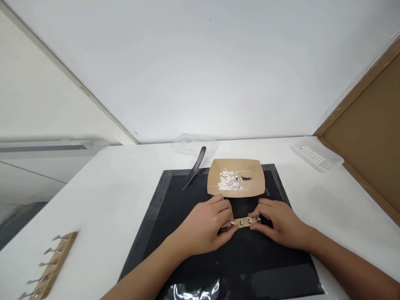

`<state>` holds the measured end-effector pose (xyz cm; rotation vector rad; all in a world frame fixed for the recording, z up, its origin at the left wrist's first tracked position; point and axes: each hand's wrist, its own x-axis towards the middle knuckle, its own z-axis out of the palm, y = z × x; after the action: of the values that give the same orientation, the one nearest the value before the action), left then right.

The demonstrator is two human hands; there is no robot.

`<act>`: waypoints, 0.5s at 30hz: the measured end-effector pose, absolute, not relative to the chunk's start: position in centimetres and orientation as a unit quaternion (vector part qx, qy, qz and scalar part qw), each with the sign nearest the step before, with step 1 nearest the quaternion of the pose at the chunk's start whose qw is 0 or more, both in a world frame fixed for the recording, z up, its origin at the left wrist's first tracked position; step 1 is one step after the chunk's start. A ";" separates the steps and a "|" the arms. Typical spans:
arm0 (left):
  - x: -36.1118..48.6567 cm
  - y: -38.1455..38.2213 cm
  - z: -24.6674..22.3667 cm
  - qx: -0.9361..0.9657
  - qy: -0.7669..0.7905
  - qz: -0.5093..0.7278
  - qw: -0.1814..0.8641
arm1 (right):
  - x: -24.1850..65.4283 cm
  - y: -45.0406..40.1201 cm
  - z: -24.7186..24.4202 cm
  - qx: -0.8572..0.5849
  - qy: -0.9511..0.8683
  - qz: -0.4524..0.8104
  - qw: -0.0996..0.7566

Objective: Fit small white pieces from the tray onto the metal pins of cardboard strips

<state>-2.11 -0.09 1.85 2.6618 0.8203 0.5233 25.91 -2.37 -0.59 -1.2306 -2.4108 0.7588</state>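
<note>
A short wooden strip (241, 222) with several small metal pieces along it lies low over the black mat (250, 258). My left hand (211, 223) is closed on its left end, thumb in front and fingers behind. At the right end, my right hand (275, 221) pinches the strip between thumb and fingers. White bits sit on some of the metal pieces. Just beyond my hands stands a brown paper tray (256, 183) holding many small white pieces (229, 181) and a dark sliver (246, 178).
Tweezers or a similar dark curved tool (195, 167) rest at the mat's back left. Behind is clear plastic (184, 143). A wooden strip with metal pieces (53, 268) lies at front left, a translucent tray (317, 155) at back right. Cardboard (368, 121) stands right.
</note>
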 end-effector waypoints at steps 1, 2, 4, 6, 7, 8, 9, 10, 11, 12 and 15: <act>-2.2 0.0 1.9 0.928 0.288 0.181 0.155 | 25.9 -2.4 -0.6 -0.431 -0.846 0.267 0.165; -2.3 0.0 2.0 0.927 0.289 0.181 0.157 | 25.9 -2.4 -0.6 -0.430 -0.847 0.267 0.165; -2.3 0.1 2.0 0.926 0.287 0.188 0.161 | 25.9 -2.4 -0.7 -0.429 -0.847 0.267 0.166; -2.4 0.2 2.1 0.926 0.276 0.199 0.165 | 25.9 -2.4 -0.7 -0.430 -0.847 0.266 0.164; -2.3 0.2 2.1 0.927 0.269 0.202 0.167 | 25.9 -2.4 -0.7 -0.431 -0.847 0.266 0.163; -2.3 0.3 2.1 0.927 0.263 0.205 0.169 | 25.9 -2.4 -0.7 -0.431 -0.847 0.265 0.163; -2.3 0.3 2.1 0.928 0.259 0.208 0.171 | 25.9 -2.4 -0.7 -0.432 -0.847 0.265 0.162; -2.3 0.3 2.1 0.927 0.257 0.210 0.173 | 25.9 -2.4 -0.7 -0.432 -0.847 0.265 0.162; -2.3 0.3 2.1 0.927 0.256 0.211 0.175 | 25.9 -2.3 -0.7 -0.432 -0.846 0.266 0.162; -2.3 0.3 2.1 0.927 0.255 0.212 0.178 | 25.9 -2.3 -0.6 -0.432 -0.846 0.267 0.161; -2.4 0.4 2.1 0.927 0.249 0.210 0.185 | 25.9 -2.3 -0.6 -0.432 -0.846 0.270 0.160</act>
<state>-2.36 0.44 2.09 2.6130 0.7027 0.5917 25.93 -2.34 -0.58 -1.2337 -2.4162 0.7713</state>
